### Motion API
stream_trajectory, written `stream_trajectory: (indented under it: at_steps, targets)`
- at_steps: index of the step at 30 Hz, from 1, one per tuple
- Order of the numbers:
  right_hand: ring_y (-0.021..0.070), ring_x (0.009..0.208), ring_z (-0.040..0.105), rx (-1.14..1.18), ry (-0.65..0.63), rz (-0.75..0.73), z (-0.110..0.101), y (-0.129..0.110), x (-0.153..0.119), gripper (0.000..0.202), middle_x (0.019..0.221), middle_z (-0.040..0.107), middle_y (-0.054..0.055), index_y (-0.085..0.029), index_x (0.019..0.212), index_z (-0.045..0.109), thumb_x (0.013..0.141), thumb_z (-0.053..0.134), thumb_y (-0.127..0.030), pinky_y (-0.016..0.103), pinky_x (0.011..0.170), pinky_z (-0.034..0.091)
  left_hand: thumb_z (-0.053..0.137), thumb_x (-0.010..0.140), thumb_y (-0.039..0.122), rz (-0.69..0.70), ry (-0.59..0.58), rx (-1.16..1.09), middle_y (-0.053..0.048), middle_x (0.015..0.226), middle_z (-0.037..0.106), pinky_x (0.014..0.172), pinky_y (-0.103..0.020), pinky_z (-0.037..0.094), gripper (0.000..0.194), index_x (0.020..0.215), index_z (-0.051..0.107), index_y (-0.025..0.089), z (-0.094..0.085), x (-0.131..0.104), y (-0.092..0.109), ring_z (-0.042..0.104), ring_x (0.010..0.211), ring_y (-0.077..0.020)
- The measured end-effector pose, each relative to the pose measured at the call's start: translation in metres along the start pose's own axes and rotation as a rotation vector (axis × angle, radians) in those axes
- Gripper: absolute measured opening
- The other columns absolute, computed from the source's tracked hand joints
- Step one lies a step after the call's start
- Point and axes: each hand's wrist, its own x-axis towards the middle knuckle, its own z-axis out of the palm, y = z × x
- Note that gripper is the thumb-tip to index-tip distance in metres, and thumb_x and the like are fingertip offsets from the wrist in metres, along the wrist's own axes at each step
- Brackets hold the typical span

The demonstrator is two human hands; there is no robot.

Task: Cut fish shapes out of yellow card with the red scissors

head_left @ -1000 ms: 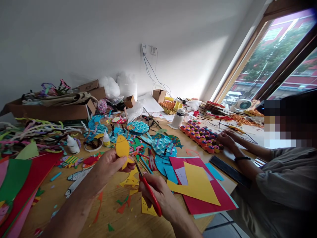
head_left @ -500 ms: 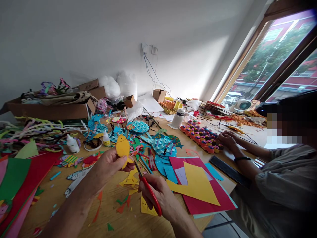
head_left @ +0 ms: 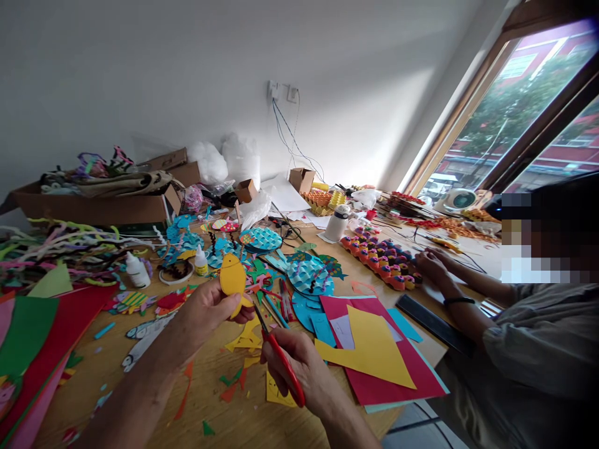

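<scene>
Between the thumb and fingers of my left hand is a yellow paper fish, held upright with its tail near my fingertips. My right hand is closed round the red handles of a pair of scissors. The dark blades point up and left, their tip close beside the fish's tail. Yellow paper scraps lie on the table under the hands. A yellow paper piece with drawn lines lies partly behind my right hand.
Yellow paper lies on red sheets to the right. Glue bottles and blue paper crafts stand or lie further back. Left are coloured sheets. At the right, a person's hands are beside a painted egg tray.
</scene>
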Motion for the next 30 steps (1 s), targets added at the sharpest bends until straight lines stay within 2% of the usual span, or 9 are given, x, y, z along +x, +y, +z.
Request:
stream_trajectory:
  at_steps: [11,21,25,30]
  targets:
    - [0.0039,0.037,0.031,0.008,-0.019,0.004,-0.001,-0.001,-0.003,0.045,0.048,0.036,-0.008,-0.019,0.058,0.041,0.078,0.053,-0.058,0.015,0.033,0.022,0.059,0.067,0.025,0.03,-0.066,0.01,0.003,0.063,0.068,0.06,-0.023,0.049,0.011,0.071,0.064,0.015,-0.005,0.001,-0.008,0.062,0.061,-0.0135]
    - [0.0046,0.037,0.031,-0.032,-0.012,0.02,-0.003,0.004,-0.003,0.043,0.048,0.036,-0.008,-0.019,0.058,0.042,0.078,0.053,-0.055,0.016,0.033,0.022,0.059,0.07,0.027,0.019,-0.111,0.05,0.001,0.065,0.07,0.063,-0.025,0.051,0.012,0.072,0.066,0.017,-0.009,0.005,-0.012,0.065,0.064,-0.0159]
    - [0.0062,0.036,0.031,-0.05,0.019,0.002,-0.01,0.015,0.0,0.037,0.047,0.035,-0.008,-0.019,0.062,0.043,0.082,0.049,-0.05,0.017,0.034,0.024,0.064,0.065,0.029,0.032,-0.004,0.118,-0.001,0.066,0.07,0.063,-0.026,0.051,0.013,0.07,0.066,0.017,-0.027,0.007,-0.007,0.065,0.065,-0.0171]
    - [0.0099,0.047,0.035,-0.352,0.125,-0.145,-0.019,0.036,0.005,0.033,0.055,0.036,-0.005,-0.02,0.062,0.04,0.088,0.041,-0.04,0.02,0.042,0.026,0.065,0.064,0.03,0.101,0.139,0.24,0.0,0.074,0.069,0.064,-0.026,0.05,0.021,0.081,0.064,0.019,-0.058,0.01,0.003,0.063,0.069,-0.0174]
